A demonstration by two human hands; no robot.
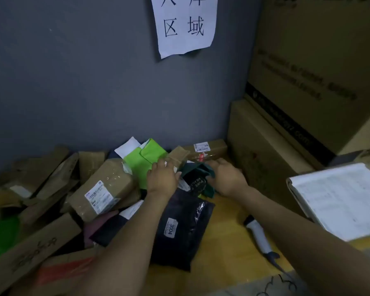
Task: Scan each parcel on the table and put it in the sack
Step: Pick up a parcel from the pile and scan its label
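Yellow desk point(229, 221) against grey wall, heaped with parcels. At frame centre, dark green soft parcel point(195, 178) gripped between left hand point(162, 178) and right hand point(228, 178), fingers curled on its edges. Lower right, scanner point(259, 236) lying diagonally, nearer right hand. Sack not visible.

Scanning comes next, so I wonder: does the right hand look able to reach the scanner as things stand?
Likely yes: the scanner lies uncovered on the table beside that arm, though the right hand must first release the dark green parcel.
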